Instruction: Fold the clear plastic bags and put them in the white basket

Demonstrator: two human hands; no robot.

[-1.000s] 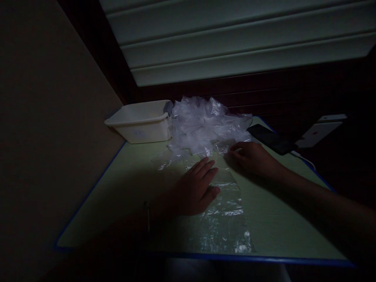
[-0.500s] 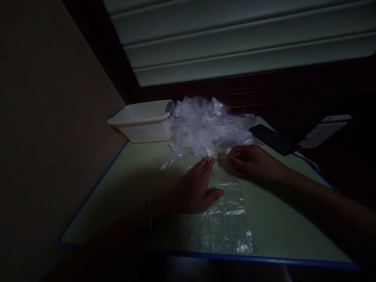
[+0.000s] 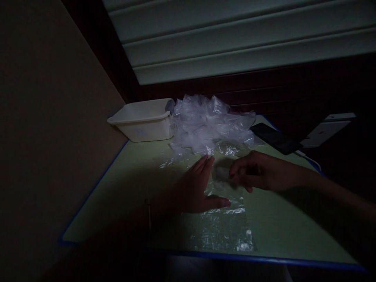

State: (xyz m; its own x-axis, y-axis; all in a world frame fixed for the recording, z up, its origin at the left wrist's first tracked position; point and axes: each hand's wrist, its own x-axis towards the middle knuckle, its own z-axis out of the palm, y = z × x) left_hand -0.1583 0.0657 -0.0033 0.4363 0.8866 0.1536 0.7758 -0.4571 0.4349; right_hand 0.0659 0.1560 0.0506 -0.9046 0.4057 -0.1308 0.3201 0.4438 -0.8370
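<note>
A clear plastic bag (image 3: pixel 221 231) lies spread on the light green table, reaching to its front edge. My left hand (image 3: pixel 199 190) rests flat across the bag, fingers stretched forward and thumb out to the right. Just right of it, my right hand (image 3: pixel 258 170) is closed in a pinch on the bag's far part, which looks lifted and blurred by motion. Beyond both hands is a heap of crumpled clear plastic bags (image 3: pixel 202 125). The dim light hides much of the bag's outline.
A white plastic bin (image 3: pixel 147 129) with a grey handle stands at the back left, beside the heap. At the back right lies a dark phone (image 3: pixel 276 139), near a white device (image 3: pixel 326 133) and a white cable (image 3: pixel 310 159). The table (image 3: pixel 117 188) has a blue edge.
My right hand has moved nearer to me, drawing the far part of the plastic bag along. My left hand stays in place, its thumb spread slightly farther right.
</note>
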